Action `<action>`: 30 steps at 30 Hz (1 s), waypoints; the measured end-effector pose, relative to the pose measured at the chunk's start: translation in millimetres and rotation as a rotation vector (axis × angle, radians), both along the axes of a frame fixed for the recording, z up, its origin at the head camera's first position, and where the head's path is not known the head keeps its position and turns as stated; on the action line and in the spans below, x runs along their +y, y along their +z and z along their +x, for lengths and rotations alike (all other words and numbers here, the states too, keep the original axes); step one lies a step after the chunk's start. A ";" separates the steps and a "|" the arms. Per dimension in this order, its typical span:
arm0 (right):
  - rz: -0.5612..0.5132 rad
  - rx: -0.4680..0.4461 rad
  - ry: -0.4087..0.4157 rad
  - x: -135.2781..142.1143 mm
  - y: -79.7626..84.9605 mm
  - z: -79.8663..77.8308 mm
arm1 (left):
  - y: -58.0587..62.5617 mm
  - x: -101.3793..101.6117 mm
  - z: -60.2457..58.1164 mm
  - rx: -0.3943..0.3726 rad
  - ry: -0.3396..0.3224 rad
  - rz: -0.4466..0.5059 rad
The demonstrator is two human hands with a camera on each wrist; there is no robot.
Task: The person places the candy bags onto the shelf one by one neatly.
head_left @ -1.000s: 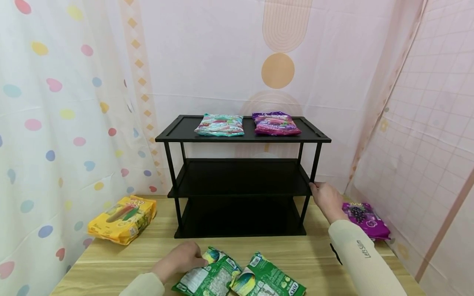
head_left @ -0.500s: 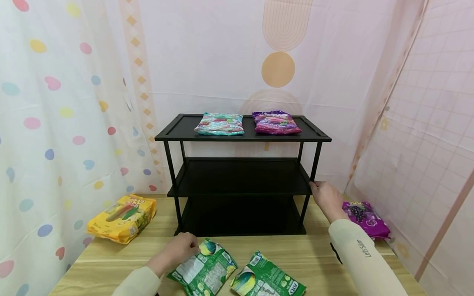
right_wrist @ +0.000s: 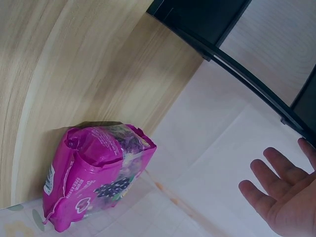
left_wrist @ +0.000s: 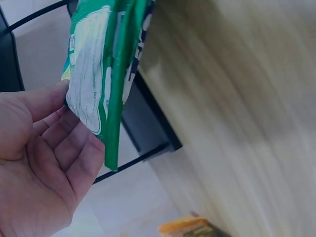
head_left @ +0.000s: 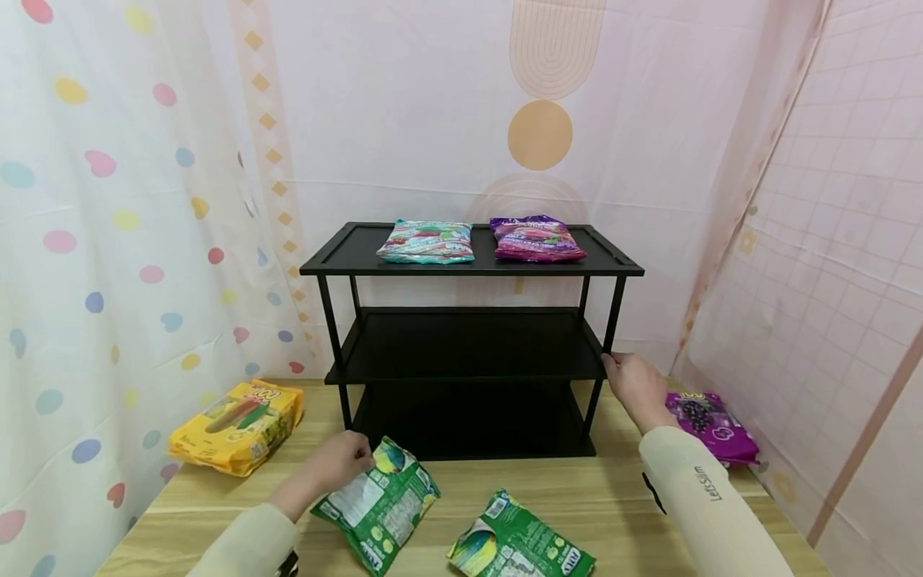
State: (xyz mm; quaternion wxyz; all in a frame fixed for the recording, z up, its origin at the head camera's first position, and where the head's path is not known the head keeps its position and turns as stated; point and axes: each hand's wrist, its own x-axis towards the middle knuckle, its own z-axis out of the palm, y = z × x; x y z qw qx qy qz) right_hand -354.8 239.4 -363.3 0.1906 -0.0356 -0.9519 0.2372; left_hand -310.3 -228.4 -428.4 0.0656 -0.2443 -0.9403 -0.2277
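Lifting the green snack bag (head_left: pixel 377 503) off the table (head_left: pixel 620 501), the left hand (head_left: pixel 337 462) pinches its far corner; a fuller grip is advised. Right hand (head_left: pixel 634 388), fingers straight, steadies the black rack (head_left: pixel 472 264).

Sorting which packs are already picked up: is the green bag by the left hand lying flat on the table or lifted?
Lifted. The left hand grips the green bag by its top, tilting it off the table.

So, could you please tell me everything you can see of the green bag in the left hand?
The green bag is a glossy plastic snack packet with a white printed panel on its back and a yellow and blue picture near the top. The left hand holds its upper edge, tilting it above the wooden table. It seems sealed. Another green bag lies apart.
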 end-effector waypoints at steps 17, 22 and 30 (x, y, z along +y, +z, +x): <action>-0.002 -0.002 -0.001 -0.1 -0.1 0.0 | 38.1 -1.5 -0.7 0.032 0.127 -0.157; -0.001 -0.003 -0.004 0.3 -0.6 -0.1 | 40.4 2.3 -4.1 0.086 0.115 -0.208; -0.005 -0.017 -0.006 0.4 -1.0 -0.2 | 37.8 13.2 -9.0 0.240 0.124 -0.289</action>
